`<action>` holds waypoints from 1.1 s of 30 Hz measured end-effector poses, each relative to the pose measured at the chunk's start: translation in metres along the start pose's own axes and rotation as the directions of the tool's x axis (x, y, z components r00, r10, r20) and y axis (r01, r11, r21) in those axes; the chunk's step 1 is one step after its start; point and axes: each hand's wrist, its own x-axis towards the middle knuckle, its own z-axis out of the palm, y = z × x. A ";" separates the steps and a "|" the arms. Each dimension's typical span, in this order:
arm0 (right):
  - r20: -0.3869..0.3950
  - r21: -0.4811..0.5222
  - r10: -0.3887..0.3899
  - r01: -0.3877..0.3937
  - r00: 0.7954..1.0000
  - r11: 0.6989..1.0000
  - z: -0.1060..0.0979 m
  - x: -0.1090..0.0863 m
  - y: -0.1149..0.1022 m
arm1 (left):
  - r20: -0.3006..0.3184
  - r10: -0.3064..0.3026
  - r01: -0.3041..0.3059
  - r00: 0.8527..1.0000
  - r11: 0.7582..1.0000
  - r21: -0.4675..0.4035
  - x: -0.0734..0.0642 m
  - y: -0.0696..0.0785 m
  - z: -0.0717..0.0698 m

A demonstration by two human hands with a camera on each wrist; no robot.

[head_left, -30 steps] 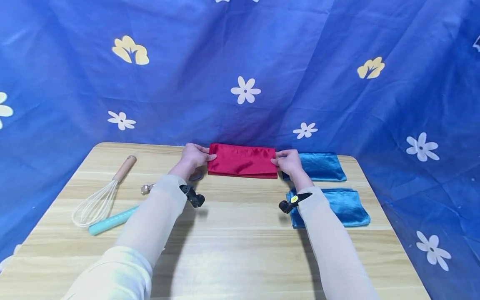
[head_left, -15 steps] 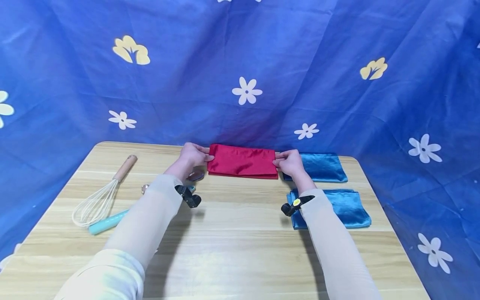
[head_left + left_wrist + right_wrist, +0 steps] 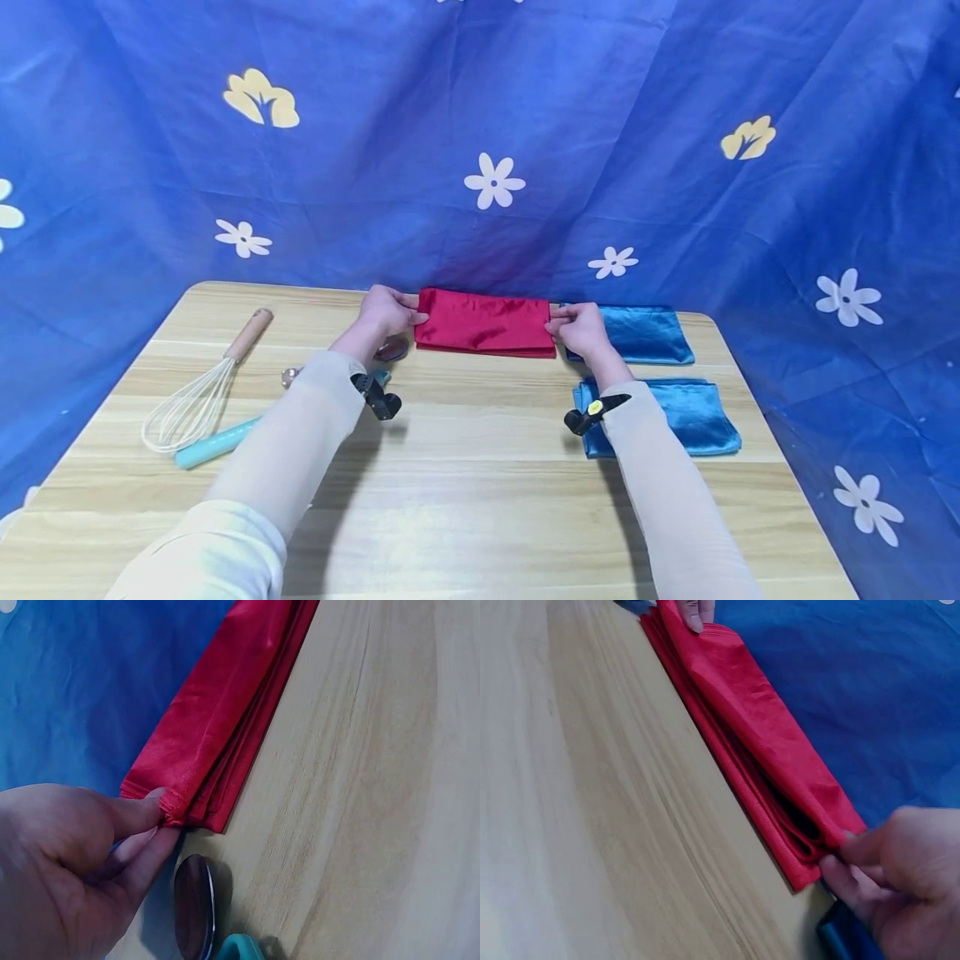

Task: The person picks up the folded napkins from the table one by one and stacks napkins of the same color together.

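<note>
A folded red satin cloth (image 3: 483, 321) lies at the far edge of the table, its layers stacked along the near side. My left hand (image 3: 386, 312) pinches its left end, thumb on top and fingers beneath, as the left wrist view shows. At the other end my right hand (image 3: 581, 327) pinches the cloth's right edge the same way; in the right wrist view the layers gape a little beside the thumb (image 3: 855, 844). Just under my left hand sits a dark oval, shiny-rimmed object (image 3: 194, 907). Close by my right hand is a folded blue satin cloth (image 3: 647, 335).
A second folded blue cloth (image 3: 693, 417) lies nearer, partly under my right forearm. To the left are a whisk (image 3: 198, 404) with a wooden handle and a turquoise stick-like object (image 3: 217, 444), partly hidden by my left sleeve. A blue floral curtain (image 3: 480, 125) hangs behind the table (image 3: 465, 500).
My left forearm has shifted slightly left, uncovering more of the dark oval object. My right thumb has slid slightly outward on the red cloth, which stays in place.
</note>
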 end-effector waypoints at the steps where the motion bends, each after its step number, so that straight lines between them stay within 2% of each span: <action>1: 0.014 -0.019 -0.010 0.010 1.000 1.000 -0.001 -0.001 0.000 | -0.007 0.008 -0.008 1.000 1.000 0.012 -0.001 0.000 0.000; 4: 0.058 -0.058 -0.035 0.038 0.998 0.998 -0.004 -0.002 0.001 | -0.023 0.018 -0.018 1.000 1.000 0.017 -0.002 0.000 0.001; 8: 0.082 -0.022 -0.039 0.040 0.996 0.999 -0.003 -0.004 0.002 | -0.025 0.026 -0.025 0.999 1.000 0.012 -0.004 -0.001 0.002; 15: 0.064 -0.003 -0.045 0.046 0.997 0.999 0.000 -0.008 0.006 | -0.022 0.029 -0.029 0.999 0.999 0.026 -0.003 -0.004 0.003; 20: 0.049 0.024 -0.048 0.047 0.998 0.999 0.000 -0.012 0.006 | -0.014 0.040 -0.040 0.999 0.999 -0.005 -0.004 -0.005 0.003; 25: 0.057 0.031 -0.051 0.049 0.997 0.998 -0.002 -0.018 0.003 | 0.019 0.065 -0.064 0.998 0.994 -0.084 -0.006 -0.008 -0.001; 33: 0.060 0.055 -0.099 0.096 0.993 0.994 -0.012 -0.022 0.003 | 0.049 0.121 -0.111 0.991 0.977 -0.181 -0.018 -0.009 -0.008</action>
